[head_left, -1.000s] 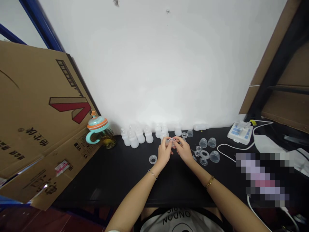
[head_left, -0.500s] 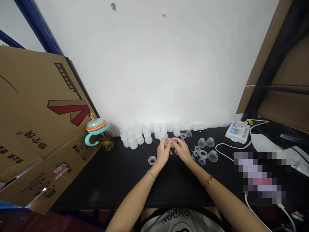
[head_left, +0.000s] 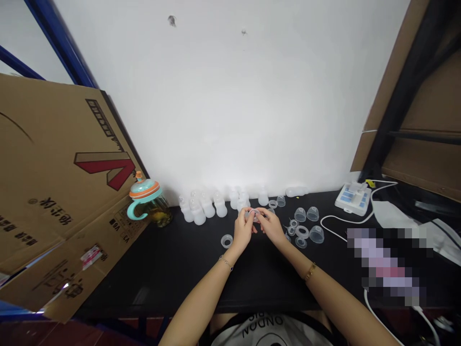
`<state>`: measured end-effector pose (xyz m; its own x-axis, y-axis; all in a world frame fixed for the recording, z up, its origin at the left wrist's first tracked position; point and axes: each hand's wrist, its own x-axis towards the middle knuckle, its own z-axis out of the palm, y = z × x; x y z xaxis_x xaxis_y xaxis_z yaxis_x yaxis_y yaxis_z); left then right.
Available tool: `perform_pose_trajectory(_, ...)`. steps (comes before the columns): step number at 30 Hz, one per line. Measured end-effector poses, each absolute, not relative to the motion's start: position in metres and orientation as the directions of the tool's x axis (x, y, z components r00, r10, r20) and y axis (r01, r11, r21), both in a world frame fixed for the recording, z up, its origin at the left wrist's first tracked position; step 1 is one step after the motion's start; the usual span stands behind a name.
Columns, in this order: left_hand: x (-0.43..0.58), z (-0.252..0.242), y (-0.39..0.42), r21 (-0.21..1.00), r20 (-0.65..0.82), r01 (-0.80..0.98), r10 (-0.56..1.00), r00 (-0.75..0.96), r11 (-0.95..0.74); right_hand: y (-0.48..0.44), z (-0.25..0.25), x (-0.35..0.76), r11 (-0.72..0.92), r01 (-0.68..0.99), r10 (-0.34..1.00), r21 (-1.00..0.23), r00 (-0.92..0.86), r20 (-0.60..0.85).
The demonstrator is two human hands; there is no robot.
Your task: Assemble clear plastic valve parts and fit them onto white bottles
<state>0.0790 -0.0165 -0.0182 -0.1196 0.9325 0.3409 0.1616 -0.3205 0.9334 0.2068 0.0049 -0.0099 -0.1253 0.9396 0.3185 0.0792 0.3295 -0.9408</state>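
Over the black table, my left hand [head_left: 244,227] and my right hand [head_left: 271,225] meet with fingers closed on a clear plastic ring [head_left: 255,213]. Both thumbs press on it, and the fingers hide its lower part. A similar collar ring [head_left: 226,241] lies just left of my left wrist. Right of my right hand are clear dome caps [head_left: 317,234], another ring [head_left: 302,232] and several small round clear parts [head_left: 301,242]. White baby bottles [head_left: 198,212] with nipples on top stand in groups behind my hands, near the wall.
A teal-lidded pitcher [head_left: 154,206] stands at the left beside a large cardboard box [head_left: 46,158]. At the right are a white and blue case [head_left: 353,198], a white cable [head_left: 338,220], white sheets [head_left: 389,216] and a pixelated item [head_left: 387,264]. A white wall [head_left: 230,105] rises behind the table.
The camera view has tilted slightly upward. My hands stay together on the ring, with only slight finger movement; the things on the table keep their places.
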Motion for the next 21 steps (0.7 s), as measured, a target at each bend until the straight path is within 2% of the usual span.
perform_pose_trajectory(16,0.0803,-0.0169,-0.0160,0.937,0.345,0.102,0.934,-0.098,-0.335,0.0065,-0.0097,0.2074,0.313,0.003,0.944,-0.950,-0.115,0.311)
perform_pose_trajectory(21,0.0787,-0.0184,-0.0121,0.947,0.321,0.054,0.944,-0.076,-0.318,0.0078,-0.0086,0.2072,0.254,-0.035,0.958,-0.967,-0.128,0.256)
